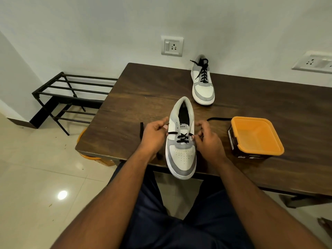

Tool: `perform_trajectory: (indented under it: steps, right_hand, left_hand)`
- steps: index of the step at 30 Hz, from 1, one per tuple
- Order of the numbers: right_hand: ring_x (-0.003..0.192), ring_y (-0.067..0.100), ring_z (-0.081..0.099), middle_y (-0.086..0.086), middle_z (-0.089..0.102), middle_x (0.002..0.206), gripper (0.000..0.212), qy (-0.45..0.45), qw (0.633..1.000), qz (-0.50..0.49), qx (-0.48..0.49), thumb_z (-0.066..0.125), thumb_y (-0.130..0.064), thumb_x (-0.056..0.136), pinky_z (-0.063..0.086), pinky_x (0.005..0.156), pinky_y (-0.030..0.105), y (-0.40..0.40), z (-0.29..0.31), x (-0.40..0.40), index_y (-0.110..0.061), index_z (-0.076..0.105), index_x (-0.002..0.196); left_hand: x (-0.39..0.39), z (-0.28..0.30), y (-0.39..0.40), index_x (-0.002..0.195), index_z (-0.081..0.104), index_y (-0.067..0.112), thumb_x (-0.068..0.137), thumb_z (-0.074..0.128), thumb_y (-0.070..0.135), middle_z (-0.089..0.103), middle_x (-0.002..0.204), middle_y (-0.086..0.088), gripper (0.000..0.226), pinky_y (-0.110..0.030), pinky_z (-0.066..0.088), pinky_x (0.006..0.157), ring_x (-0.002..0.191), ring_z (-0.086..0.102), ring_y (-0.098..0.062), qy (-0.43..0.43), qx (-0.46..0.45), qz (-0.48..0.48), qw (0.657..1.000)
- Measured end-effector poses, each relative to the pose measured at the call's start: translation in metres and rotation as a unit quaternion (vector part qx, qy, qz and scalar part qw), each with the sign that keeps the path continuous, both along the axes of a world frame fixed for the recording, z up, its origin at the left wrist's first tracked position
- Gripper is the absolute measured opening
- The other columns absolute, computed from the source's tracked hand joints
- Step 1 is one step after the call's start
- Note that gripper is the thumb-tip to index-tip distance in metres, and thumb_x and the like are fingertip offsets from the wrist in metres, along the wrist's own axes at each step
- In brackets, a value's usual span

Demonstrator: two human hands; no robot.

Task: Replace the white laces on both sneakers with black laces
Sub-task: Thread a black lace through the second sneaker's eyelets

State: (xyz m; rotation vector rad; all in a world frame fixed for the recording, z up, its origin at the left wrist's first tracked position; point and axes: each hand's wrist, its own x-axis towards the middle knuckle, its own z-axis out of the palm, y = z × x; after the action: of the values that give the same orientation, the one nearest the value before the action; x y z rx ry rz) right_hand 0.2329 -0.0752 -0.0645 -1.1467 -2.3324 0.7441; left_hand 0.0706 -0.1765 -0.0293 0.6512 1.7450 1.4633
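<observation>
A white and grey sneaker (181, 153) lies at the table's near edge, toe toward me and hanging over the edge. A black lace (182, 138) crosses its lowest eyelets. My left hand (154, 136) pinches the lace at the shoe's left side; a loose end (141, 130) trails left of that hand. My right hand (208, 139) pinches the lace at the shoe's right side, and its other end (218, 119) runs off behind toward the tub. A second sneaker (203, 87), fully laced in black, stands near the wall.
The dark wooden table (143, 90) carries an empty orange tub (256, 137) right of my hands. A black metal shoe rack (71, 94) stands on the floor at the left. Another orange object (93, 159) sits partly hidden under the table's left corner. Wall sockets (172, 45) lie behind.
</observation>
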Motion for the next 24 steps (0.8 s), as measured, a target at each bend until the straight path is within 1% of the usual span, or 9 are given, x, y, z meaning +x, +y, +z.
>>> perform_trajectory:
  steps: [3,4,6,8,11,14,16,20,24]
  right_hand:
    - [0.082,0.018,0.057,-0.011,0.055,0.082,0.011,-0.011,0.999,-0.033,0.007,0.063,-0.017,0.087,0.047,0.068,0.033,0.007,-0.003,-0.002,-0.022,0.061,0.097]
    - [0.084,0.019,0.057,-0.011,0.057,0.083,0.005,-0.004,0.999,-0.048,0.006,0.064,-0.02,0.087,0.05,0.073,0.039,0.009,-0.003,-0.004,-0.024,0.063,0.09]
    - [0.08,0.017,0.06,-0.012,0.062,0.081,0.005,0.027,0.997,-0.071,-0.02,0.065,-0.028,0.088,0.053,0.074,0.044,0.008,-0.001,-0.009,-0.028,0.064,0.083]
    - [0.072,0.012,0.064,-0.011,0.065,0.074,0.012,0.069,0.99,-0.086,-0.086,0.068,-0.035,0.086,0.057,0.071,0.043,0.005,0.003,-0.016,-0.031,0.061,0.076]
    - [0.072,0.011,0.067,-0.009,0.068,0.074,0.015,0.101,0.981,-0.104,-0.131,0.074,-0.039,0.081,0.058,0.072,0.043,0.002,0.006,-0.025,-0.032,0.061,0.077]
    - [0.071,0.014,0.067,-0.007,0.068,0.072,0.011,0.111,0.977,-0.117,-0.137,0.075,-0.031,0.082,0.058,0.071,0.043,-0.002,0.008,-0.03,-0.029,0.065,0.078]
    - [0.07,0.018,0.068,-0.001,0.07,0.07,0.01,0.141,0.97,-0.118,-0.158,0.073,-0.023,0.084,0.058,0.07,0.043,-0.003,0.009,-0.03,-0.021,0.07,0.074]
    - [0.062,0.014,0.061,0.007,0.071,0.068,0.012,0.185,0.956,-0.11,-0.199,0.07,-0.016,0.086,0.053,0.064,0.04,-0.003,0.006,-0.026,-0.012,0.076,0.077]
    - [0.071,0.018,0.066,0.008,0.073,0.075,0.012,0.191,0.953,-0.107,-0.211,0.069,-0.014,0.088,0.055,0.07,0.039,-0.004,0.008,-0.022,-0.016,0.077,0.08]
  left_hand:
    - [0.006,-0.001,0.006,0.133,0.057,0.01,0.086,0.067,-0.005,0.072,0.089,-0.007,0.05,-0.024,0.054,0.089,0.089,0.069,-0.013,-0.026,0.042,0.014,0.999]
    - [0.008,-0.003,0.009,0.127,0.06,0.012,0.082,0.072,-0.005,0.073,0.083,-0.01,0.049,-0.027,0.056,0.084,0.081,0.071,-0.013,-0.027,0.042,0.023,0.999]
    - [0.014,-0.004,0.014,0.11,0.064,0.018,0.078,0.076,-0.003,0.075,0.08,-0.011,0.04,-0.03,0.056,0.071,0.073,0.072,-0.016,-0.02,0.031,0.038,0.999]
    - [0.02,-0.006,0.019,0.108,0.064,0.019,0.078,0.076,-0.003,0.075,0.078,-0.009,0.039,-0.029,0.055,0.063,0.072,0.073,-0.018,-0.01,0.019,0.054,0.998]
    - [0.027,-0.01,0.027,0.119,0.062,0.017,0.08,0.074,-0.006,0.073,0.079,-0.01,0.047,-0.026,0.059,0.07,0.076,0.073,-0.017,0.002,0.027,0.062,0.998]
    - [0.03,-0.013,0.032,0.126,0.061,0.018,0.081,0.07,-0.009,0.071,0.081,-0.013,0.053,-0.026,0.06,0.076,0.08,0.073,-0.018,0.035,0.04,0.062,0.997]
    - [0.031,-0.015,0.034,0.127,0.06,0.02,0.082,0.068,-0.009,0.07,0.081,-0.016,0.054,-0.026,0.06,0.075,0.079,0.072,-0.02,0.066,0.043,0.059,0.995]
    - [0.033,-0.017,0.035,0.131,0.058,0.024,0.085,0.062,-0.009,0.068,0.082,-0.019,0.057,-0.028,0.061,0.071,0.078,0.07,-0.027,0.123,0.047,0.045,0.99]
    - [0.036,-0.02,0.04,0.134,0.055,0.024,0.087,0.061,-0.008,0.067,0.08,-0.017,0.056,-0.013,0.055,0.064,0.076,0.07,-0.024,0.149,0.035,0.03,0.988]
